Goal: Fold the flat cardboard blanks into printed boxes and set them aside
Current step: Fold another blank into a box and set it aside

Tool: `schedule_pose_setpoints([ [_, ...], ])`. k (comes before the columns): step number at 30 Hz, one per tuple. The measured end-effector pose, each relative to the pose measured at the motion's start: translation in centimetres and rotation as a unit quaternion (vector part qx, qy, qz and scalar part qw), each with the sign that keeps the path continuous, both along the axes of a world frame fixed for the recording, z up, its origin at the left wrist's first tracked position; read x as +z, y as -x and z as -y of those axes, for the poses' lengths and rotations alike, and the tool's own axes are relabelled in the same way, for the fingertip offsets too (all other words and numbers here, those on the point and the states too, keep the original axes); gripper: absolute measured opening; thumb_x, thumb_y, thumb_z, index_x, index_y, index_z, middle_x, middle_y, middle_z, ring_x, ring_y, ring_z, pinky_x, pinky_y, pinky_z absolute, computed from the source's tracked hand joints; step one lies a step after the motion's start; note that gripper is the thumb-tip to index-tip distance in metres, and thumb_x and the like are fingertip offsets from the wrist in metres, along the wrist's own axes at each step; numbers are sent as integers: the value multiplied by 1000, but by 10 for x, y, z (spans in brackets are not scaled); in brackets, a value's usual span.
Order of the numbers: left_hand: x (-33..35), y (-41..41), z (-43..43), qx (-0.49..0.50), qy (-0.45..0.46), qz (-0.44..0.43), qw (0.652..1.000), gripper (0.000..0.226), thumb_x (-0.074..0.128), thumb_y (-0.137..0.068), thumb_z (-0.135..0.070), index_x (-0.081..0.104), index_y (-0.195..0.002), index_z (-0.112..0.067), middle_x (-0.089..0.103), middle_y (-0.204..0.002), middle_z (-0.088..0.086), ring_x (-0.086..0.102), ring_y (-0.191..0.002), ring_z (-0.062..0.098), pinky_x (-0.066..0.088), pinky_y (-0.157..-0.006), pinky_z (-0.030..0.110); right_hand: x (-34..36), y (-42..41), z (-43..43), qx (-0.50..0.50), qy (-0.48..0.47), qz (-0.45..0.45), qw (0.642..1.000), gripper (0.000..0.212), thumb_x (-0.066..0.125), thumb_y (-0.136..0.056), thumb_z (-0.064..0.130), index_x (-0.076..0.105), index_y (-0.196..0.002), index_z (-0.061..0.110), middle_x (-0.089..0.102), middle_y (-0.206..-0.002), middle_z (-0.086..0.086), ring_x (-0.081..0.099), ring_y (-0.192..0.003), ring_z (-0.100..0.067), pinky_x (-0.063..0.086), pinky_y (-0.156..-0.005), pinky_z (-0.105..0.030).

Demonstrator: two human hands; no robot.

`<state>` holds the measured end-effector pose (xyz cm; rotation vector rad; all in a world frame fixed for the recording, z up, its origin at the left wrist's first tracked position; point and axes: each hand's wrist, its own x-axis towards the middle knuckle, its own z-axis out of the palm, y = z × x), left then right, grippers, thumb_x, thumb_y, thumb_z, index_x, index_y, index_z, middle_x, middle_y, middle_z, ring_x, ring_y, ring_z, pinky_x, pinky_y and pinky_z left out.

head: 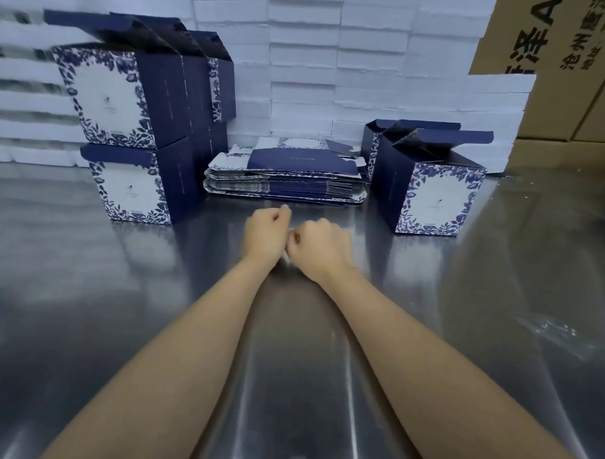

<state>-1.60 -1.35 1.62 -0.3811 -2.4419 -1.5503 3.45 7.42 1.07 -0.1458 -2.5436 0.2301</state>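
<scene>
A stack of flat navy-and-white printed cardboard blanks (285, 180) lies at the middle back of the steel table (86, 290). Folded boxes with blue floral print stand on both sides: a two-high pile on the left (126, 134) and a row on the right (432, 192), top flaps open. My left hand (265, 233) and my right hand (319, 252) hover side by side just in front of the blanks, fingers curled into loose fists, holding nothing. Neither hand touches the blanks.
Stacks of white foam sheets (334, 76) form a wall behind the table. Brown shipping cartons (557, 73) with printed characters stand at the back right. The shiny table top stretches toward me under my forearms.
</scene>
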Motion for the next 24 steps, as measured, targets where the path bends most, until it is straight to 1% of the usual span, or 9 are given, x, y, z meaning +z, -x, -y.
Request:
schedule_pose_setpoints([
  [5,-2,11,-2,-4,-21,19,1000,45,43,-99,-23,42,-56,-10,47,-60,11,39,-61,24,30,-60,33,2,42,-21,-66,35,-37,997,33,44,-90,32,64,-69,16,65,-76,-7,62,-80,-33,30,-61,-30],
  [8,-4,16,-10,13,15,25,999,50,42,-98,-27,37,-51,-12,43,-57,13,40,-60,26,30,-55,32,3,68,-41,-76,46,-102,991,27,44,-92,28,60,-76,14,65,-92,-5,57,-94,-27,34,-64,-32],
  [10,-6,19,-16,39,57,25,997,51,42,-97,-32,36,-50,-12,44,-54,7,39,-58,25,26,-50,30,2,86,-53,-66,34,-91,993,28,47,-91,24,66,-107,11,58,-118,-4,48,-115,-23,39,-83,-36],
  [11,-7,21,-17,46,70,23,996,51,42,-96,-33,37,-50,-12,44,-53,3,40,-58,24,27,-50,30,1,95,-57,-57,30,-72,995,35,48,-91,23,62,-121,12,51,-132,-6,41,-127,-23,36,-95,-37],
  [12,-9,22,-19,48,74,22,996,50,42,-95,-34,38,-50,-13,44,-52,0,41,-57,23,28,-51,30,0,102,-59,-45,31,-55,997,41,49,-90,23,56,-130,12,42,-142,-8,32,-136,-24,30,-105,-38],
  [14,-11,25,-20,46,72,19,996,50,42,-95,-33,38,-48,-14,43,-50,-2,41,-54,19,26,-50,30,0,114,-62,-17,27,-40,999,45,49,-91,23,50,-135,13,32,-150,-10,18,-145,-23,15,-117,-38],
  [16,-12,26,-20,46,70,17,996,50,42,-95,-33,36,-48,-14,41,-48,-2,38,-51,17,25,-50,30,0,124,-64,6,21,-41,999,43,48,-90,21,50,-133,12,32,-150,-11,16,-146,-24,4,-120,-37],
  [18,-13,26,-20,46,75,13,996,49,41,-95,-34,33,-50,-14,39,-48,-2,36,-51,19,25,-50,30,1,130,-66,18,17,-62,998,40,48,-89,18,51,-128,11,38,-146,-10,19,-145,-24,1,-120,-37],
  [24,-12,24,-21,45,81,12,996,50,41,-95,-35,30,-50,-14,33,-45,-2,33,-49,18,25,-50,30,4,132,-68,34,31,-96,994,32,50,-84,12,53,-116,9,52,-125,-5,33,-137,-23,8,-120,-39],
])
